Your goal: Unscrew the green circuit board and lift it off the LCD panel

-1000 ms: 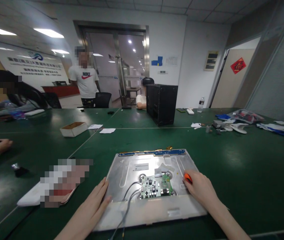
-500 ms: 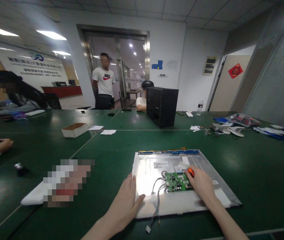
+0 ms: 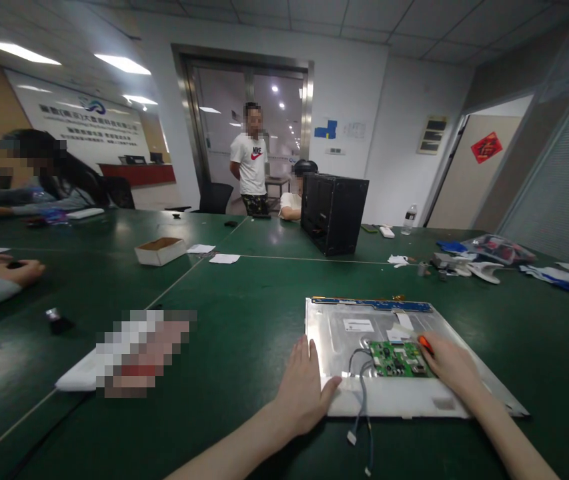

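Note:
A flat display panel lies face down on the table in front of me, its metal back up. A blue circuit strip runs along its far edge, and a green circuit board sits near its middle. Thin cables trail from that board over the near edge to loose white plugs. My left hand rests open at the panel's left edge, thumb spread over its back. Closed around an orange tool, my right hand is at the board's right side; the tool's tip is hidden.
On the green table stand a black computer case and a small open box. A blurred-out item lies left. Gloves and a plastic bag are at the right. Other people sit and stand around the table.
The panel and both my hands have shifted to the right across the table. The view has turned slightly left. The standing person in the background has moved right.

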A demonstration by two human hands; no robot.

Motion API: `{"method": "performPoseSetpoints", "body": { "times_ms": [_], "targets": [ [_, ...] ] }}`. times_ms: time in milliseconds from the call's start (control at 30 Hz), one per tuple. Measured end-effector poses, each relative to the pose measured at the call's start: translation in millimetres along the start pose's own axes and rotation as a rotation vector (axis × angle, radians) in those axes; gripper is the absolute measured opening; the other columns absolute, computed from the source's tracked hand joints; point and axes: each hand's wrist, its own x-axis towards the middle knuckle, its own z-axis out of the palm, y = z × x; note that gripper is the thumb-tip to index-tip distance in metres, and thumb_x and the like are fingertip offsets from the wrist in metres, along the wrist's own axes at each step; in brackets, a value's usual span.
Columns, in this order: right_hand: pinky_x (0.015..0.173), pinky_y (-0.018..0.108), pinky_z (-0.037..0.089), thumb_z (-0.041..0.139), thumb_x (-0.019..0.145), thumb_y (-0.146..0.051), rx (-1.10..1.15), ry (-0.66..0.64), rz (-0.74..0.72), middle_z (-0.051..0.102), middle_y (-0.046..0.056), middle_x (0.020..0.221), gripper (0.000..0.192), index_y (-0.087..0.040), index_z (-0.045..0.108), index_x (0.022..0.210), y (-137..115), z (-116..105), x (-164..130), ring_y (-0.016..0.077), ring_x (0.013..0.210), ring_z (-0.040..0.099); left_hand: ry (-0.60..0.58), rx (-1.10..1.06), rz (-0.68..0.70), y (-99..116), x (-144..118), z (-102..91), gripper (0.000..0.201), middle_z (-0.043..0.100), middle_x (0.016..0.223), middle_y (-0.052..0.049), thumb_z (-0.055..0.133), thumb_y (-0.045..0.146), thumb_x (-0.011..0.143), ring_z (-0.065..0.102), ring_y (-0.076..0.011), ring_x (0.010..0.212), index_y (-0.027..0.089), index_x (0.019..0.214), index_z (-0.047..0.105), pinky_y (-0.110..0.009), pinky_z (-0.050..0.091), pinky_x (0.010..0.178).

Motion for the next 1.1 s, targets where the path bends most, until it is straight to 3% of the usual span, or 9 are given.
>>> {"method": "performPoseSetpoints", "body": {
  "times_ms": [200, 400, 533, 667, 800, 967, 1100],
  "targets": [
    [0.066, 0.032, 0.044, 0.041, 0.092, -0.028, -0.063, 0.010, 0.104, 0.069, 0.013, 0.092, 0.025, -0.019, 0.064, 0.087, 33, -1, 20, 0.0264, 0.083, 0.066, -0.029, -0.058, -0.061, 28, 17, -5.5, 0.079, 0.022, 0.149, -0.035, 0.042, 0.046, 0.093, 0.020, -0.0428, 0.141, -0.014, 0.142, 0.028, -0.054, 0.022, 0.115],
    [0.057, 0.033, 0.042, 0.040, 0.090, -0.033, -0.068, 0.027, 0.236, 0.070, 0.014, 0.077, 0.030, -0.019, 0.064, 0.081, 68, -16, 47, 0.0294, 0.072, 0.066, 0.073, -0.075, -0.039, 50, 40, 22.0, 0.084, 0.028, 0.151, -0.028, 0.030, 0.059, 0.093, 0.022, -0.0385, 0.142, -0.007, 0.145, 0.031, -0.050, 0.017, 0.117],
    [0.063, 0.031, 0.044, 0.043, 0.089, -0.040, 0.009, 0.011, 0.110, 0.071, 0.010, 0.081, 0.030, -0.021, 0.063, 0.077, 69, -21, 54, 0.0264, 0.076, 0.066, 0.090, -0.107, -0.035, 70, 56, 32.1, 0.090, 0.028, 0.151, -0.027, 0.027, 0.065, 0.092, 0.021, -0.0407, 0.142, -0.008, 0.144, 0.031, -0.052, 0.015, 0.116],
    [0.068, 0.028, 0.043, 0.048, 0.085, -0.045, 0.104, -0.038, -0.065, 0.072, 0.006, 0.081, 0.029, -0.023, 0.063, 0.074, 56, -9, 52, 0.0233, 0.076, 0.065, 0.048, -0.161, -0.026, 97, 71, 33.0, 0.091, 0.023, 0.152, -0.028, 0.029, 0.064, 0.091, 0.017, -0.0415, 0.143, -0.010, 0.144, 0.030, -0.053, 0.012, 0.117],
    [0.064, 0.030, 0.042, 0.049, 0.082, -0.042, 0.130, -0.043, -0.094, 0.072, 0.008, 0.080, 0.025, -0.022, 0.063, 0.075, 57, 0, 49, 0.0258, 0.075, 0.065, 0.050, -0.238, -0.015, 117, 86, 38.2, 0.092, 0.022, 0.153, -0.029, 0.029, 0.064, 0.090, 0.016, -0.0406, 0.143, -0.010, 0.145, 0.027, -0.052, 0.011, 0.118],
    [0.061, 0.030, 0.041, 0.044, 0.083, -0.038, 0.118, -0.038, -0.066, 0.071, 0.009, 0.073, 0.025, -0.023, 0.060, 0.071, 72, 0, 48, 0.0263, 0.070, 0.067, 0.005, -0.341, 0.086, 120, 95, 36.9, 0.093, 0.022, 0.154, -0.027, 0.034, 0.065, 0.088, 0.015, -0.0392, 0.144, -0.008, 0.145, 0.029, -0.050, 0.010, 0.119],
    [0.063, 0.032, 0.043, 0.042, 0.083, -0.039, 0.100, 0.000, -0.067, 0.073, 0.012, 0.081, 0.027, -0.023, 0.062, 0.076, 82, 9, 47, 0.0283, 0.075, 0.067, -0.051, -0.369, 0.217, 113, 97, 34.2, 0.099, 0.021, 0.155, -0.025, 0.045, 0.070, 0.079, 0.014, -0.0377, 0.144, -0.001, 0.146, 0.031, -0.049, 0.010, 0.119]
  ]
}}
